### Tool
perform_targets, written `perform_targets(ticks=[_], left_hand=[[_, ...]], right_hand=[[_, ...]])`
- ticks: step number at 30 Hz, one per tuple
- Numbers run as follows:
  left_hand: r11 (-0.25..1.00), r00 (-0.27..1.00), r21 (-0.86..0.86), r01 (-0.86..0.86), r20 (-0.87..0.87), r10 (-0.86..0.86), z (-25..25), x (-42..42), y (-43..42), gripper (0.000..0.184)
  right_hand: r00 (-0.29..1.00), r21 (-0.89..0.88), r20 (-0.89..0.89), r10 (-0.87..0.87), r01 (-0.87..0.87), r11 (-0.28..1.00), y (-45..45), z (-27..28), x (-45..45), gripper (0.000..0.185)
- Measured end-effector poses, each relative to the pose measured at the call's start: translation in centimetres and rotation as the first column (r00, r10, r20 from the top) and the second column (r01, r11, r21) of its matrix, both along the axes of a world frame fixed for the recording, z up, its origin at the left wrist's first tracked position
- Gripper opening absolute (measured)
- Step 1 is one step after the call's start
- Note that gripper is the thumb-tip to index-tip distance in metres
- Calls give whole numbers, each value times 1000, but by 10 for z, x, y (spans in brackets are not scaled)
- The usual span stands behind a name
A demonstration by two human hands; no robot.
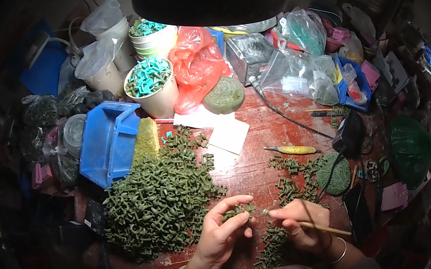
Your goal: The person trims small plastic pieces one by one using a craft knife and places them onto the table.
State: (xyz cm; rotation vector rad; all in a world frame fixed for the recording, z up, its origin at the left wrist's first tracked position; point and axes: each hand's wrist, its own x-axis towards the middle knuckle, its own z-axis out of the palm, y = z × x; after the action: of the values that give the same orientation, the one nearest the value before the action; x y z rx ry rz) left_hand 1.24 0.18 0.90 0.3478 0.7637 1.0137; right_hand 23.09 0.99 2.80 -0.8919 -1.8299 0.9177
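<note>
Near the front edge of the red table, my left hand [225, 228] pinches a small green piece [245, 210] between thumb and fingers. Just to its right, my right hand [303, 221] is closed around a thin tool with a wooden handle [328, 228]; its small pale tip points toward the green piece. A large heap of green pieces [154, 205] lies to the left of my left hand. Smaller groups of similar pieces [289, 188] lie beyond and beside my right hand.
A blue bin [101, 145] and a yellow sponge [145, 138] stand behind the heap. Farther back are a white bucket [159, 99] and a red plastic bag [193, 66]. A yellow-handled tool [296, 149], a round green pad [333, 174] and a black adapter [348, 132] lie right.
</note>
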Motion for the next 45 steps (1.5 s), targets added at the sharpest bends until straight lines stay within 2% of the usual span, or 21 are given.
perform_targets(ticks=[6, 8, 10, 12, 13, 14, 18, 22, 23, 24, 26, 28, 29, 30, 32, 34, 36, 37, 39, 42, 45], left_hand=[[1000, 1000, 11, 7, 27, -7, -2, 0, 0, 34], [999, 999, 18, -37, -18, 37, -3, -1, 0, 34], [995, 996, 28, -93, -1, 94, 2, 0, 3, 38], [950, 815, 65, -304, 534, 224, 10, -3, 10, 78], [946, 754, 47, -321, 617, 225, 12, -6, 11, 86], [941, 686, 26, -336, 692, 226, 13, -11, 12, 94], [899, 337, -131, -418, 897, 287, 23, -21, 14, 100], [924, 332, -96, -371, 915, 229, 17, -26, 11, 98], [945, 432, -48, -324, 881, 193, 10, -28, 9, 90], [961, 589, -45, -273, 782, 204, 6, -30, 5, 68], [989, 785, 118, -84, 620, -7, -4, -26, 9, 41], [994, 948, 86, 65, 305, -89, -8, -13, 3, 25], [993, 990, 52, 105, 87, -110, -6, -2, 0, 26], [990, 990, -20, 139, 16, -139, -4, 6, -1, 30], [992, 988, 30, 122, -104, -118, -11, 20, -8, 38], [968, 928, 207, 140, -369, -55, -30, 25, -12, 48], [904, 752, 321, 282, -660, -1, -24, 27, -9, 43], [904, 750, 320, 283, -662, 0, -23, 30, -7, 43], [817, 506, 426, 388, -840, 198, -25, 36, -5, 42], [758, 392, 490, 430, -858, 333, -29, 43, -2, 38], [731, 371, 515, 447, -851, 372, -30, 44, -2, 34]], right_hand=[[999, -16, 11, 41, -41, 999, 1, -3, 1, 19], [985, -79, -82, -155, 148, 986, 1, -16, 3, 19], [930, -169, 32, -366, 366, 915, 9, 0, 3, 18], [886, -124, 102, -452, 462, 878, 21, 3, 7, 14], [861, -7, 176, -477, 486, 874, 26, -3, 10, 10], [826, 118, 298, -478, 465, 878, 30, -7, 14, 15], [790, 200, 487, -372, 314, 928, 30, -9, 12, 35], [722, 236, 626, -294, 185, 954, 29, -15, 10, 37], [732, 229, 616, -291, 187, 955, 29, -15, 11, 36], [741, 222, 606, -289, 192, 956, 30, -15, 11, 35], [751, 225, 593, -288, 189, 956, 31, -12, 11, 33], [762, 230, 579, -290, 189, 955, 30, -12, 11, 31], [803, 208, 537, -258, 171, 963, 30, -14, 11, 29], [841, 186, 492, -224, 150, 971, 30, -15, 10, 28], [873, 161, 441, -209, 152, 975, 27, -16, 6, 23], [929, 37, 362, -70, 61, 997, 24, -17, 4, 23], [938, 8, 343, -46, 46, 999, 24, -15, 3, 23], [940, 16, 335, -61, 59, 998, 24, -14, 2, 23], [927, 76, 345, -146, 128, 989, 24, -15, 3, 21], [846, 167, 461, -266, 212, 963, 26, -10, 6, 20], [868, 101, 453, -201, 174, 980, 26, -14, 9, 22]])
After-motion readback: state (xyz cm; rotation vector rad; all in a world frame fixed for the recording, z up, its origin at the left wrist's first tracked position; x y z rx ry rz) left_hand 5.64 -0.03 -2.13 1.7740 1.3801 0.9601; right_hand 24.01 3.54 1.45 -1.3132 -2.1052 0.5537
